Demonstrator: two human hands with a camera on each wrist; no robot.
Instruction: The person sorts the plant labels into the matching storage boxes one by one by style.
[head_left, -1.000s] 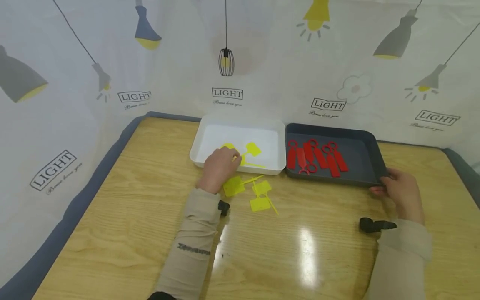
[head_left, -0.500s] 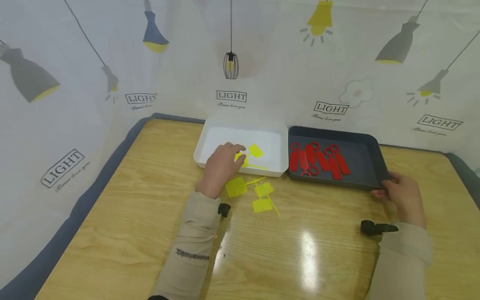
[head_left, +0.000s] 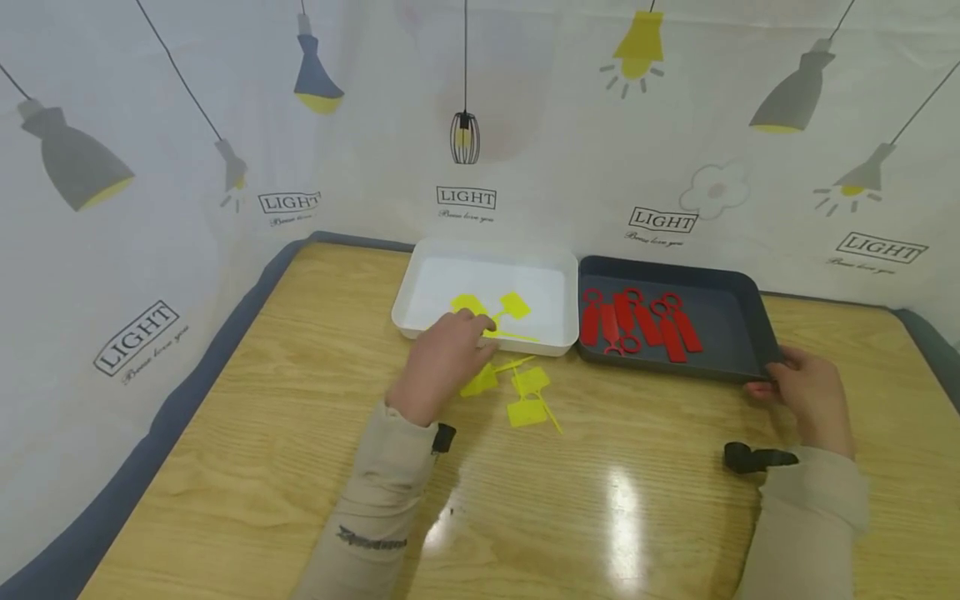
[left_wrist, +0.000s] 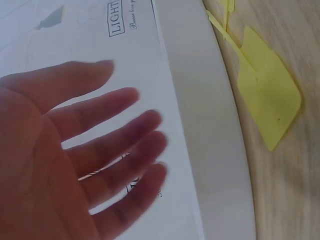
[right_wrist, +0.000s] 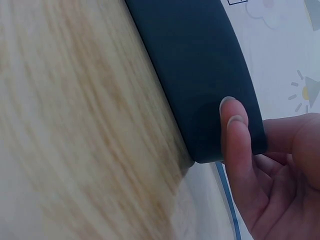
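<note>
My left hand hovers over the front edge of the white tray. In the left wrist view its fingers are spread and hold nothing. A few yellow tie tags lie inside that tray, partly covered by the hand. More yellow tie tags with thin tails lie on the table in front, one of them near my wrist. My right hand grips the front right corner of the dark grey tray, two fingertips on its outer wall. Several red ring-ended tags lie in the left part of the dark tray.
Both trays stand side by side at the back of the wooden table. Behind them hangs a white cloth printed with lamps. A dark blue edge runs along the table's left and back sides.
My left hand opened its fingers and drew back slightly from inside the white tray toward its front rim. The right hand stays on the dark tray's corner. The head view shifted slightly.
</note>
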